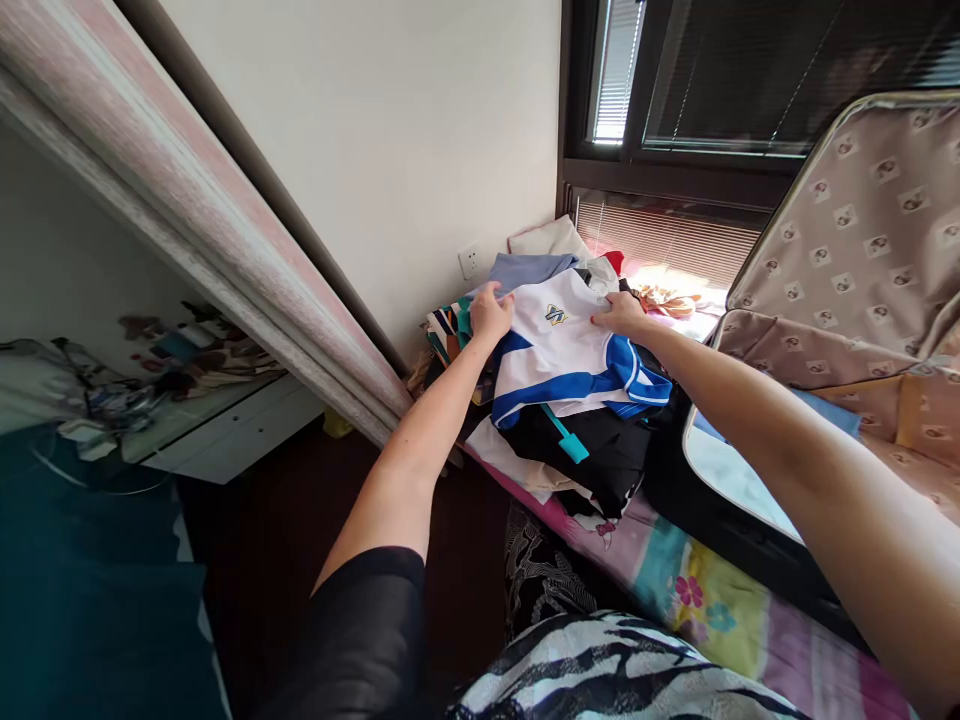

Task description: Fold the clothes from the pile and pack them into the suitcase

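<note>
A white and blue short-sleeved shirt with a small emblem on its chest is spread over a heap of clothes. My left hand pinches its left shoulder edge. At the opposite shoulder, near the collar, my right hand has its fingers closed on the fabric. Beneath the shirt lie black garments, with a teal strap hanging over them. A folded blue-grey cloth sits just behind the shirt, and striped clothing is left of it.
To the right an open suitcase with a patterned lining holds some light blue cloth. A colourful bedspread runs underneath. Behind are a wall socket and a window with blinds. A pink curtain and a cluttered white dresser stand left.
</note>
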`<action>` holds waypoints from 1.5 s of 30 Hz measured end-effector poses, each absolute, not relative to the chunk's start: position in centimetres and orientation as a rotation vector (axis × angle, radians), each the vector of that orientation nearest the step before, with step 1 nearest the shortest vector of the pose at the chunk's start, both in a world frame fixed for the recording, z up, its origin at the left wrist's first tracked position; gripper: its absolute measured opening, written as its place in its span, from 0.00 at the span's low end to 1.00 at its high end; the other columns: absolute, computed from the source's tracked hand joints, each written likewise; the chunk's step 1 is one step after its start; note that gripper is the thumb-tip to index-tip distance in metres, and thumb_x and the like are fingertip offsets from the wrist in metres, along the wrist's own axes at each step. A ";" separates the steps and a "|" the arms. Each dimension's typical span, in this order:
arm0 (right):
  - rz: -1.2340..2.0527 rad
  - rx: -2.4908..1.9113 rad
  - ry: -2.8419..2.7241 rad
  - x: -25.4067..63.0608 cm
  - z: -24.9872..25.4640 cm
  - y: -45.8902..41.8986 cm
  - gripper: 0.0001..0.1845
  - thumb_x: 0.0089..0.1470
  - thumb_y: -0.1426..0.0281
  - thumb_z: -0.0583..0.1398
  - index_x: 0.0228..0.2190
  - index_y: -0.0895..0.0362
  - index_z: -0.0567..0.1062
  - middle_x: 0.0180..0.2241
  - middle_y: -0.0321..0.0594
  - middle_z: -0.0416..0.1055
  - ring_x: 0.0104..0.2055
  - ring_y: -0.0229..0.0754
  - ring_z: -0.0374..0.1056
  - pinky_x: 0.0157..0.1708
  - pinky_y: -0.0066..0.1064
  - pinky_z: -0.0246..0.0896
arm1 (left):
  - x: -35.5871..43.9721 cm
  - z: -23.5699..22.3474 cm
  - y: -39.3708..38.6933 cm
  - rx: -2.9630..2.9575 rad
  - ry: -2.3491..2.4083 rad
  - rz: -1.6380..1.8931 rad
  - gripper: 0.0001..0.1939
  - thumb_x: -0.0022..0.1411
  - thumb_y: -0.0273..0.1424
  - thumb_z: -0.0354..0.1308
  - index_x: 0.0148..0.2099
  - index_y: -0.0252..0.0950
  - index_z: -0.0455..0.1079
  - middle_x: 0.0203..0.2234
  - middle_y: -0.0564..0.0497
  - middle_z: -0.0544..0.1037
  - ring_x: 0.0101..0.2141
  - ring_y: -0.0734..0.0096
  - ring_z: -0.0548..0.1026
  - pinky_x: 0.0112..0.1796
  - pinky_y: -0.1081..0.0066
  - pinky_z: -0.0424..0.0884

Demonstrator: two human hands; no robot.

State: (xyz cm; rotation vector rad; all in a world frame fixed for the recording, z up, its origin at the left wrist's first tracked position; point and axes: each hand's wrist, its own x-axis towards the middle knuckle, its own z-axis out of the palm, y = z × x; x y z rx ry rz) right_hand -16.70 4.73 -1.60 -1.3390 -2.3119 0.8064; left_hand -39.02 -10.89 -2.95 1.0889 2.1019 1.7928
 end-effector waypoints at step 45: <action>0.694 -0.945 -2.203 -16.9 7.2 1.4 0.16 0.65 0.58 0.56 0.29 0.53 0.71 0.27 0.43 0.68 0.37 0.50 0.70 0.42 0.43 0.72 | -27.4 3.9 -13.6 0.756 1.272 1.495 0.07 0.69 0.33 0.66 0.39 0.36 0.75 0.29 0.47 0.81 0.35 0.59 0.82 0.47 0.54 0.80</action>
